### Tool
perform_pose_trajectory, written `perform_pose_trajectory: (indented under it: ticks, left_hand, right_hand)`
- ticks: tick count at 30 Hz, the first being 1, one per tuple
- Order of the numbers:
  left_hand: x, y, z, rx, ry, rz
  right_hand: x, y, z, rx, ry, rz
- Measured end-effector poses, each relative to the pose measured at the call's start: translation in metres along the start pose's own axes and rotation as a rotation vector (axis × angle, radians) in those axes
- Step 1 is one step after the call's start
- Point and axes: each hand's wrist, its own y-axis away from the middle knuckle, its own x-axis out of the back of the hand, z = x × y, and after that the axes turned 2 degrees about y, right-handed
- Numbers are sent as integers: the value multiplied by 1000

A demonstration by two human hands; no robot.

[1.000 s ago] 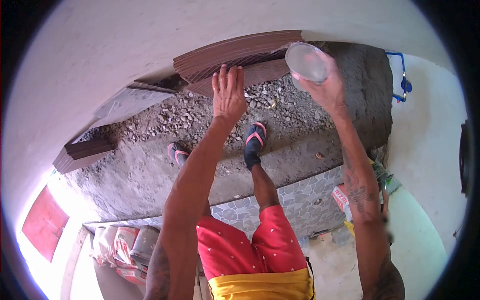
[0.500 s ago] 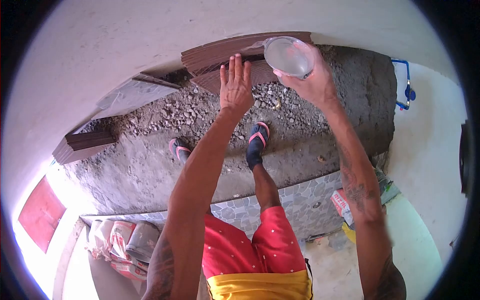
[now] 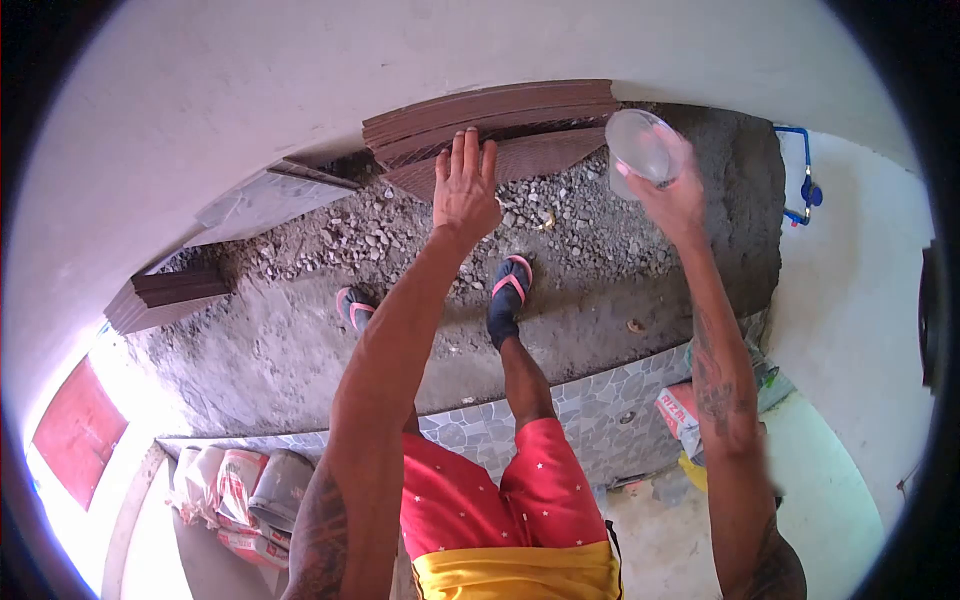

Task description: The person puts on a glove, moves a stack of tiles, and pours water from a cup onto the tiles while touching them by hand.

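My right hand [image 3: 672, 195] is wrapped round a clear plastic tub [image 3: 640, 148], its round mouth facing me, beside the right end of the brown tiles. My left hand [image 3: 466, 190] is stretched out flat, fingertips over the front of a stack of brown tiles [image 3: 490, 110] leaning on the wall. The stack's front tile [image 3: 560, 150] has a ridged face and stands a little apart from those behind it at the top.
Loose gravel [image 3: 380, 235] lies before the tiles, on rough grey ground. Grey tiles [image 3: 265, 200] and another brown stack [image 3: 170, 290] lean farther left. A blue pipe [image 3: 808, 175] runs up the right wall. Behind my feet drops a stone-patterned ledge [image 3: 590, 410], with cement bags [image 3: 680, 412] and a bucket [image 3: 283, 485] below.
My right hand has drawn the tub away from the tile tops, to the right and down. My left hand stays on the front of the stack. The view has shifted slightly.
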Motion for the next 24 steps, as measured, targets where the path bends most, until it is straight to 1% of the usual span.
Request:
perform_pose_trajectory:
  ticks: [2,8,11,16,17,20,24]
  left_hand:
    - [2,2,1,4,4,-31]
    - [6,-8,-4,8,-30,-56]
    - [11,-9,-1,14,-28,-69]
    - [13,-6,1,16,-12,-62]
    - [10,-8,-1,7,-8,-37]
    - [1,1,-2,-13,21,16]
    - [-2,11,1,-40,63,70]
  right_hand:
    - [5,3,12,29,-15,28]
    - [15,7,25,-41,-18,14]
    - [15,7,26,17,-17,15]
    - [10,11,16,-93,-66,-14]
    - [9,8,14,-107,-86,-4]
    - [6,5,15,-65,-32,3]
    - [4,5,17,-109,-20,-11]
